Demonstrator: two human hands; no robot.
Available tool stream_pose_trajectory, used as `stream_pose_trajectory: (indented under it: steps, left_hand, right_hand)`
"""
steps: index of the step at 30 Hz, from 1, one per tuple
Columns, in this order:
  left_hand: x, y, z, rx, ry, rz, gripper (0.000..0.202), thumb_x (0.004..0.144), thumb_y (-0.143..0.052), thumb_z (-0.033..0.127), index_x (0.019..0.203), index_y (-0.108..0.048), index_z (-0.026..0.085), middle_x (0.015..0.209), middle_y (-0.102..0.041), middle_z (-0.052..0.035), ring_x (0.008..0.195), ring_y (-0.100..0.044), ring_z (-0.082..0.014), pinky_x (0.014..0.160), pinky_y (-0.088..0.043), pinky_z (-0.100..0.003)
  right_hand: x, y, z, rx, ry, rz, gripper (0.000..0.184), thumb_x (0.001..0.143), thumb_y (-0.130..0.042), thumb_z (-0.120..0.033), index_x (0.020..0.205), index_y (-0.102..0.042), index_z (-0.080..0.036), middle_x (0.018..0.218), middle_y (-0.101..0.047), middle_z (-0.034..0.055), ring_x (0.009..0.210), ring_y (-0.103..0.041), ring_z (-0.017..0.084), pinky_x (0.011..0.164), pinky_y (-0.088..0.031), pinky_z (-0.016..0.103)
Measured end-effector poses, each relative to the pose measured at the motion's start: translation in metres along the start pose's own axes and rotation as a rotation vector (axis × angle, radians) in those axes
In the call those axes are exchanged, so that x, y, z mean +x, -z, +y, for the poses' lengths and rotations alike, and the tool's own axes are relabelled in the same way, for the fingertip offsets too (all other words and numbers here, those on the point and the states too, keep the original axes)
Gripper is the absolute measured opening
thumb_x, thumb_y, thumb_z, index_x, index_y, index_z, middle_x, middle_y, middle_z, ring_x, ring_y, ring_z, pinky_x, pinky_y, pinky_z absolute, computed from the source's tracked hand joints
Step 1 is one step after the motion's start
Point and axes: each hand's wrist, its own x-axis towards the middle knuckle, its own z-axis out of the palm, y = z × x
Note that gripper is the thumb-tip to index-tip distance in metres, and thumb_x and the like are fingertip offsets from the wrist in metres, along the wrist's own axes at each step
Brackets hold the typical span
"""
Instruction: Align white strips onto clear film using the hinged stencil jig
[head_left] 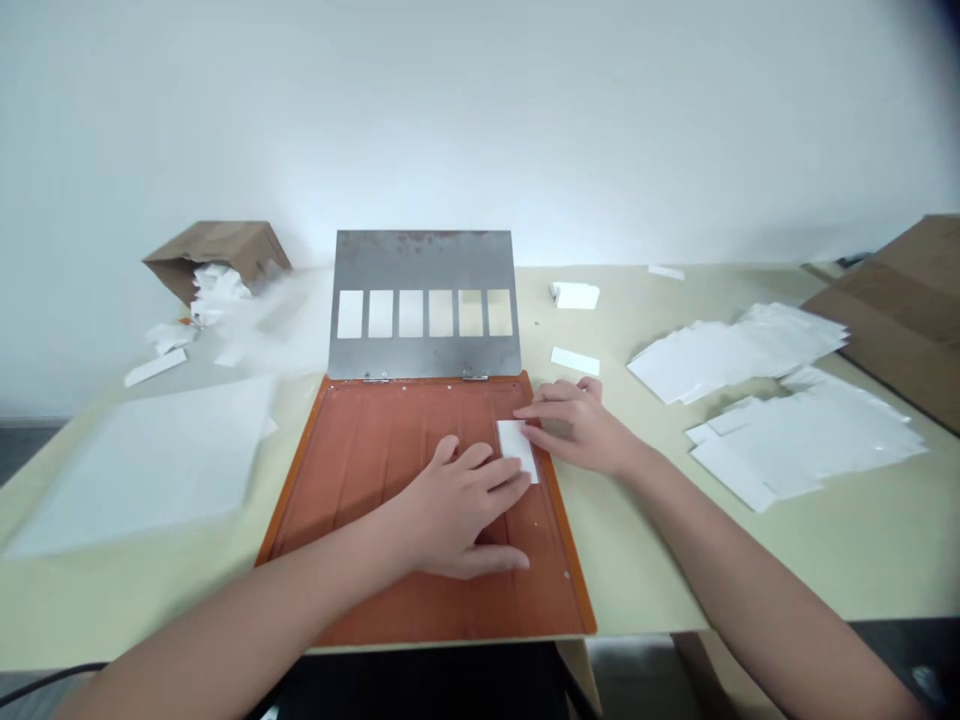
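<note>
A: Setup, biggest first?
B: Pale table (645,580), then orange board (375,425) lying in the middle of it. Metal plate (424,258) was hinged to the board's far edge, tilted up, six windows in a row.
A: Hands?
B: Both over the board's right half. Left hand (457,510): fingers spread, nothing gripped, two fingertips at the card's near end, thumb apart from it. Right hand (574,430): fingers half bent, forefinger and thumb at the card's far right edge. Pinched or just touching? Couldn't tell.
A: And the card?
B: White card (514,437), on the board near its right rim, partly under fingertips.
A: What did good handling call for there?
B: My judgement: light fingertips, one hand at each end, small nudges, card kept flat and square to the rim. A hard push from one end would probably have skewed it; lifting the far corner risked a bend.
A: Looks?
B: Plain, bright white, oblong, long side running near to far, slightly slanted. Edges looked straight, no print visible. Thickness too small to judge.
</note>
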Motion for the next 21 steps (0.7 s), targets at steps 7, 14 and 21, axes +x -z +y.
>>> stream_pose_trajectory:
  steps: [7,14,21]
  left_hand:
    - [0.002,-0.007,-0.007,0.187,-0.100,0.120,0.059,0.095,-0.035,0.064,0.127,-0.056,0.019,0.127,-0.061,-0.0115,0.105,-0.049,-0.0263,0.082,-0.028,-0.041]
    - [0.005,-0.012,-0.012,0.320,-0.178,0.177,0.058,0.095,-0.037,0.063,0.124,-0.059,0.018,0.121,-0.061,-0.0110,0.106,-0.048,-0.0264,0.084,-0.027,-0.042]
    - [0.004,-0.006,-0.011,0.388,-0.216,0.223,0.052,0.096,-0.039,0.059,0.119,-0.062,0.019,0.112,-0.063,-0.0094,0.100,-0.049,-0.0246,0.081,-0.025,-0.041]
  right_hand:
    - [0.004,-0.005,-0.010,0.004,-0.029,0.038,0.022,0.092,-0.058,-0.038,0.082,-0.073,-0.025,0.085,-0.068,0.0007,0.084,-0.057,0.016,0.078,-0.024,0.036]
    - [0.011,-0.007,-0.018,0.145,-0.173,0.037,0.028,0.084,-0.064,-0.047,0.076,-0.067,-0.021,0.084,-0.066,0.0026,0.087,-0.055,0.020,0.081,-0.028,0.037]
    - [0.007,-0.002,-0.026,0.293,-0.120,0.058,0.027,0.089,-0.056,-0.046,0.088,-0.065,-0.020,0.088,-0.070,0.0013,0.081,-0.062,0.016,0.081,-0.043,0.033]
